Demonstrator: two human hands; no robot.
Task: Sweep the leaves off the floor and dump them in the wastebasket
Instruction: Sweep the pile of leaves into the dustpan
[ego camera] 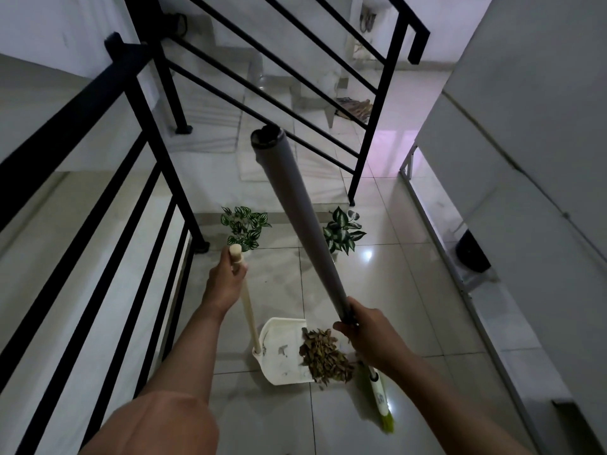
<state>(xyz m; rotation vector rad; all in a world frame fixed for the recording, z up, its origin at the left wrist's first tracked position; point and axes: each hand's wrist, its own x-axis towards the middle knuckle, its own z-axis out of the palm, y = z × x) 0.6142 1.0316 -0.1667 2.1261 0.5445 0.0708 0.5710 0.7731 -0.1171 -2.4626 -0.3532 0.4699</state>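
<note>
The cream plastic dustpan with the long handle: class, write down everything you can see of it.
The cream plastic dustpan rests on the glossy tiled floor, its open mouth facing the pile of dry brown leaves, which lies partly over its edge. The tray looks scuffed and smudged inside. A long pale handle rises from its rear socket, gripped near the top by the left hand.

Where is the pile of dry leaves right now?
The leaves lie low in the head view, on the floor at the right edge of the white dustpan, with the green broom just to their right.
</note>
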